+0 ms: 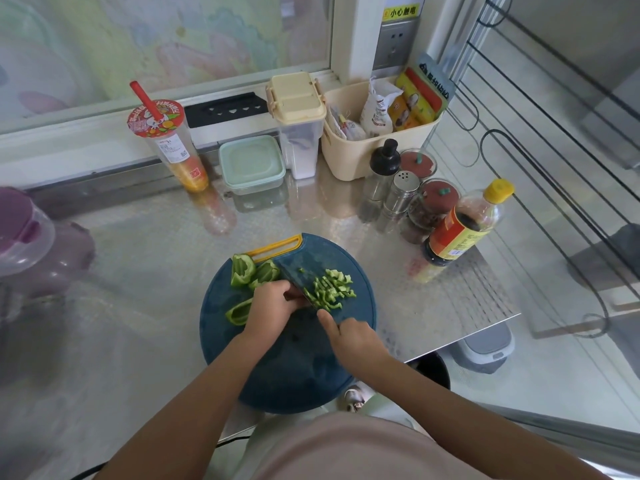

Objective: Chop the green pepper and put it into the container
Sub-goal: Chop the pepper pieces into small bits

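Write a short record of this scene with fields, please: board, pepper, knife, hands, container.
board: round blue cutting board on the steel counter
chopped pepper: small pile right of the blade
uncut pepper: larger pieces on the board's left
knife: dark blade, held by right hand
left hand: beside the blade; its grip is hidden
container: pale green, lid on, behind the board

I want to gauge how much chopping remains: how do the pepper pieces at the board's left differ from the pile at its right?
The left pepper pieces are big curved chunks; the right pile is small cut bits. The left pepper pieces lie spread apart; the right pile sits clustered beside the knife blade. Both are green and rest on the blue cutting board.
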The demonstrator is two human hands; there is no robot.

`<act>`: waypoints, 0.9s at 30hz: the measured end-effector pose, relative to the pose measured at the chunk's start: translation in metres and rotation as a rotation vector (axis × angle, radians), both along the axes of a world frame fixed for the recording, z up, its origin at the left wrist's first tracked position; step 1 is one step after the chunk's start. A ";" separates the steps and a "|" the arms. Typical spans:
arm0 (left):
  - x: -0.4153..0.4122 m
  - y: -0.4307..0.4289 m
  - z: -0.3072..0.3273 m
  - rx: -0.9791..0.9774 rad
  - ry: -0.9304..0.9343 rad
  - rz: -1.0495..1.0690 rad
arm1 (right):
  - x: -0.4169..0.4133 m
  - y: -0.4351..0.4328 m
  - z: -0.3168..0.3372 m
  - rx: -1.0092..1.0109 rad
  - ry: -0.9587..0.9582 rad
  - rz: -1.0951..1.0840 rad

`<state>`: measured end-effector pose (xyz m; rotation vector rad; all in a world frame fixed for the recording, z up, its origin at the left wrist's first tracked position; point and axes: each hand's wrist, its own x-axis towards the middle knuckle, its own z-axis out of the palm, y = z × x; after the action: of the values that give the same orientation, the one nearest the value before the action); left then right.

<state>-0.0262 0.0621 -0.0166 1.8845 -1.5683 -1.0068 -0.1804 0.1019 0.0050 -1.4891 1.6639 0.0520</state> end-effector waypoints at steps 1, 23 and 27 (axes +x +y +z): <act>0.000 -0.001 0.000 0.011 0.011 0.006 | 0.000 -0.001 0.002 0.009 -0.009 -0.006; 0.007 0.003 -0.007 -0.034 0.032 -0.091 | 0.029 -0.024 -0.021 0.115 -0.193 -0.302; 0.008 0.005 -0.008 -0.101 -0.018 -0.138 | 0.021 -0.026 -0.014 0.234 -0.338 -0.448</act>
<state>-0.0182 0.0667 -0.0245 1.7426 -1.7461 -0.9513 -0.1598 0.0761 -0.0088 -0.8730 1.6096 -0.2301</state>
